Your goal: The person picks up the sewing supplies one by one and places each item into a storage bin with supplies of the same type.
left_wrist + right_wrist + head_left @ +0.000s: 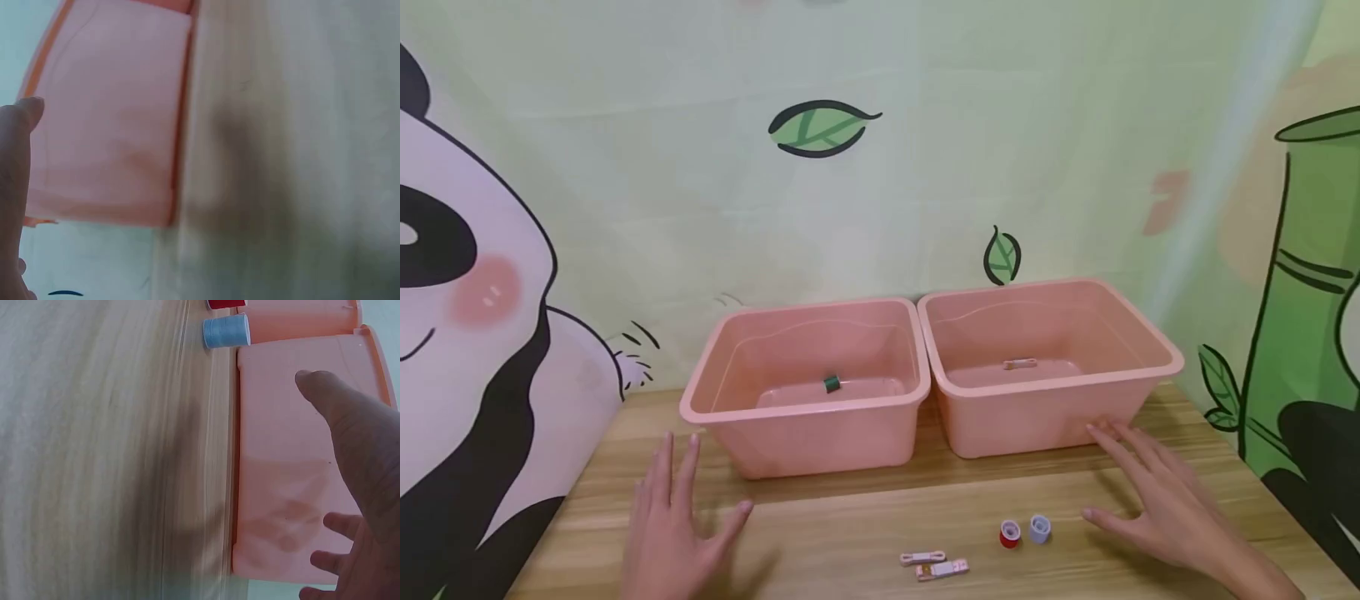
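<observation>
My left hand (673,521) hovers over the left side of the table, fingers spread and holding nothing, just in front of the left pink bin (827,442). On the other side my right hand (1165,504) is also spread and holds nothing, near the front of the right pink bin (1037,421). Closest to its thumb stands a light blue thread spool (1040,529), with a red thread spool (1010,534) beside it. Two small pink nail clippers (942,570) lie close together at the front middle. In the right wrist view the blue spool (226,331) shows again.
Inside the left bin lies a dark green spool (832,383). A small pink clipper-like item (1020,363) lies in the right bin. The bins stand side by side at the back of the wooden table (820,533), before a printed cloth backdrop (925,183).
</observation>
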Tool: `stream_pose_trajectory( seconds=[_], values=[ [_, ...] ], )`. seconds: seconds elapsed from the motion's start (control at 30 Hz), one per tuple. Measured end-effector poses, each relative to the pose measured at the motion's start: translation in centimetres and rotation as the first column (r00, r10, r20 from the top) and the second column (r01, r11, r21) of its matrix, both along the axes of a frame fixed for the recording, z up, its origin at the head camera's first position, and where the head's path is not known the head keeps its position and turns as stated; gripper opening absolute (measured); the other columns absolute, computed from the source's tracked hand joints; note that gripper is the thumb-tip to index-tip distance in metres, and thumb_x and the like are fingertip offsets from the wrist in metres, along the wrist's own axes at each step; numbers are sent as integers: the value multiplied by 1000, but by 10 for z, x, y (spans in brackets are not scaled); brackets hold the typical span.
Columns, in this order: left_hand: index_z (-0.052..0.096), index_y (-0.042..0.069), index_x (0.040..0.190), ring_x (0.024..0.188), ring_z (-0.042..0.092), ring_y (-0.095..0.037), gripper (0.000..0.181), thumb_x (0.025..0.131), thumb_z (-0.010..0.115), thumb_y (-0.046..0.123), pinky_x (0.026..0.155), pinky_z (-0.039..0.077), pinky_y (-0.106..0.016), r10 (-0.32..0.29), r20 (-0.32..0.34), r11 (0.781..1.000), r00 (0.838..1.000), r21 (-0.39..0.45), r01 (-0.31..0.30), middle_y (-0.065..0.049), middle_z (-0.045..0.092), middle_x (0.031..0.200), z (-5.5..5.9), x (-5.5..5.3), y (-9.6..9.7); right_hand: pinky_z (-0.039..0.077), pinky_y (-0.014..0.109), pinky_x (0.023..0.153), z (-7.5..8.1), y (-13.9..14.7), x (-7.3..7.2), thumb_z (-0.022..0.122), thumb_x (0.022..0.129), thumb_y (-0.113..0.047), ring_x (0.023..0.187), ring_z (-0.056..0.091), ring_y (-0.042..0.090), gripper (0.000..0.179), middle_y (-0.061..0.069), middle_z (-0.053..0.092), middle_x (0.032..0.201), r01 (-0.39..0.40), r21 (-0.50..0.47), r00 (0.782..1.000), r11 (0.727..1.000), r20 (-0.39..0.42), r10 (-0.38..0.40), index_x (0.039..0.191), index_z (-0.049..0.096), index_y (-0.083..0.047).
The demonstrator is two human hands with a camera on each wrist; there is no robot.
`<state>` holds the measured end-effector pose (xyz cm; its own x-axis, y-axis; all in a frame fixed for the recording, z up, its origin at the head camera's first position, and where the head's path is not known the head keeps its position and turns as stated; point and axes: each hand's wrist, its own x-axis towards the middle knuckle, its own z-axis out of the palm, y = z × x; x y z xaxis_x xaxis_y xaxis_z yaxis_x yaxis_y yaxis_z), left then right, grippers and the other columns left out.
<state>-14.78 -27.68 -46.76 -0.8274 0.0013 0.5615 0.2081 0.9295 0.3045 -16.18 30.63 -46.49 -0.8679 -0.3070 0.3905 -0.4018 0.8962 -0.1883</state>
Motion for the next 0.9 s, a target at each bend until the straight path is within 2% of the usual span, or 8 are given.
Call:
stream_pose_trajectory(
  seconds=[0.1,0.17,0.37,0.5,0.57,0.67,0.73,0.9],
  values=[
    [23,19,165,143,29,-53,109,79,83,49,113,27,-71,-2,-53,998,999,55,4,-18,15,170,9,-3,-6,34,76,100,1,-2,1,86,76,-57,134,42,51,107,17,37,160,-24,-19,1000,1000,11,24,162,31,-23],
    [23,20,165,144,29,-53,108,79,84,47,110,29,-73,-2,-68,996,998,86,8,-17,15,170,16,-6,-10,35,75,101,3,-5,1,85,77,-56,135,42,50,106,16,37,160,-39,-30,999,999,12,39,162,33,-23],
    [19,21,165,147,24,-52,104,84,81,43,115,22,-72,-11,-55,993,998,117,18,-14,11,171,28,-17,-16,38,71,102,3,-11,-1,86,77,-55,136,44,46,103,12,38,161,-79,-41,997,996,-1,79,161,36,-21],
    [19,21,166,146,27,-52,103,85,80,40,115,23,-71,-51,-67,991,996,120,59,-12,13,171,31,-24,-18,37,72,103,2,-14,-2,85,78,-54,137,43,45,102,12,36,163,-100,-62,995,993,23,102,161,36,-21],
    [18,23,166,146,28,-53,103,85,80,38,113,24,-73,-75,-61,988,995,134,82,-12,14,171,33,-27,-20,37,72,103,2,-15,-1,86,80,-51,138,43,45,98,14,39,161,-121,-103,990,987,53,127,160,37,-21],
    [15,26,166,148,26,-50,103,87,80,35,110,27,-76,-108,-17,977,994,186,109,-11,15,171,36,-32,-21,40,70,103,1,-17,-2,86,82,-45,138,45,43,94,13,42,159,-162,-184,976,970,114,184,160,37,-22],
    [10,29,166,148,28,-48,102,90,78,36,105,30,-79,-115,33,968,993,227,104,-13,17,170,39,-35,-21,45,65,102,-1,-18,-3,86,83,-43,133,51,38,92,10,46,157,-181,-224,965,958,146,217,159,38,-23],
    [3,28,166,140,40,-49,98,96,72,37,98,37,-78,-150,104,938,983,329,109,-20,26,166,48,-45,-21,56,48,92,-2,-24,-6,87,82,-41,114,63,25,88,2,52,150,-211,-252,945,944,194,263,156,43,-24]
  ],
)
